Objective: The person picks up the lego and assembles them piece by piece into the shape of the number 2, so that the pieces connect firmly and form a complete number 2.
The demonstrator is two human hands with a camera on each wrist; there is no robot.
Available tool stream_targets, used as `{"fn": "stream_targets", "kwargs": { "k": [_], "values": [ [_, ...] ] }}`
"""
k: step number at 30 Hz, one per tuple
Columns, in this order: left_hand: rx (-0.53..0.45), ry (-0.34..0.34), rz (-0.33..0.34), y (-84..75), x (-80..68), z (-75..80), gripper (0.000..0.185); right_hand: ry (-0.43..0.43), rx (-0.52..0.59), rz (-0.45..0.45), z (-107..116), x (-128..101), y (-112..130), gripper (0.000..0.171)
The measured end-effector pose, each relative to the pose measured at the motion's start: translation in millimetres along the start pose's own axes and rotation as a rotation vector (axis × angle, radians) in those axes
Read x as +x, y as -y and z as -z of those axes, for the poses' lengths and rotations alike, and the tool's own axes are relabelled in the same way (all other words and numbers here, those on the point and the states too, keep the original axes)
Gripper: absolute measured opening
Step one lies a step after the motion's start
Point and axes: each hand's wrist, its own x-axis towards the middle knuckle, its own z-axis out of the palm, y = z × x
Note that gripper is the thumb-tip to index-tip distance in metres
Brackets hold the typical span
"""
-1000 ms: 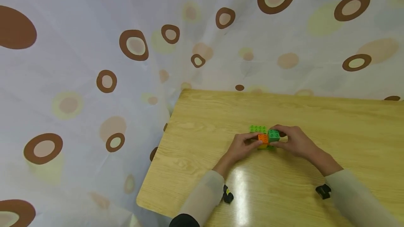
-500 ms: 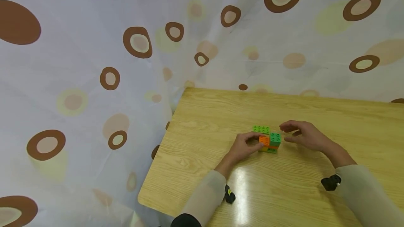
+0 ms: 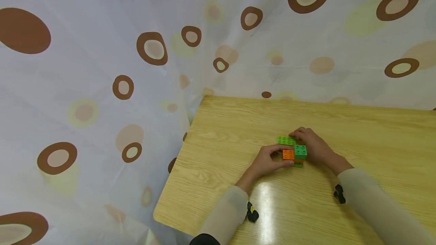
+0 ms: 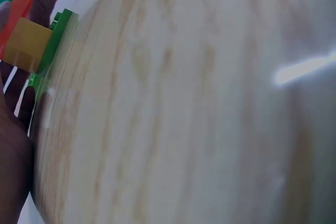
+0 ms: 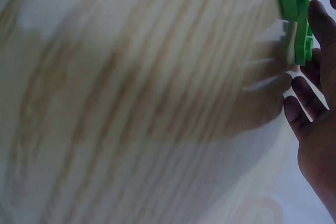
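Note:
A small block stack sits on the wooden table (image 3: 374, 139). An orange brick (image 3: 288, 154) and a dark green brick (image 3: 301, 151) form its top, and a yellow brick (image 4: 30, 43) sits under them on a green base (image 4: 56, 38). My left hand (image 3: 270, 160) grips the stack from the left, fingers and thumb curled round the orange brick. A flat light green brick (image 3: 284, 140) lies just behind the stack. My right hand (image 3: 312, 146) rests to the right of the stack, its fingers curled over that brick's right end. The right wrist view shows the green brick (image 5: 294, 3) by my fingertips (image 5: 294, 85).
A pale curtain with brown rings (image 3: 150, 48) hangs behind and to the left of the table. The table's left edge (image 3: 177, 162) runs close to my left forearm. Bare wood stretches to the right and toward me.
My right hand had let go of the dark green brick and drawn away to the right. It has now come back and closed over the light green brick behind the stack. The left hand kept its hold.

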Motion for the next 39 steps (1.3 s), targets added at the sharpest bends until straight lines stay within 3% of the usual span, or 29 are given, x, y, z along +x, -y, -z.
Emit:
{"fn": "stream_targets", "kwargs": {
  "k": [11, 15, 19, 23, 26, 34, 39],
  "values": [
    [0.004, -0.009, 0.028, -1.9, 4.1, -3.7, 0.043, -0.032, -0.084, -0.019, -1.5, -5.5, 5.6, 0.047],
    [-0.003, -0.009, 0.032, 0.3, 5.7, -5.5, 0.042, -0.065, -0.010, -0.107, 5.5, -13.4, 7.9, 0.041],
    [0.012, -0.020, 0.029, 1.6, 5.9, -4.0, 0.041, -0.167, 0.061, -0.162, 21.9, -24.3, 12.7, 0.038],
    [0.012, -0.033, 0.024, 1.1, 5.0, -1.2, 0.039, -0.282, 0.084, -0.114, 46.8, -32.2, 25.2, 0.034],
    [0.005, -0.027, 0.031, 0.2, 3.6, -0.1, 0.040, -0.299, 0.094, -0.068, 62.3, -35.9, 38.1, 0.033],
    [0.027, -0.032, 0.067, 1.2, 1.7, -0.3, 0.041, -0.165, 0.024, 0.127, 68.9, -37.0, 65.6, 0.033],
    [0.046, -0.030, 0.066, 3.4, 1.2, 0.5, 0.043, -0.115, -0.004, 0.155, 62.2, -38.1, 71.7, 0.034]
  ]
}}
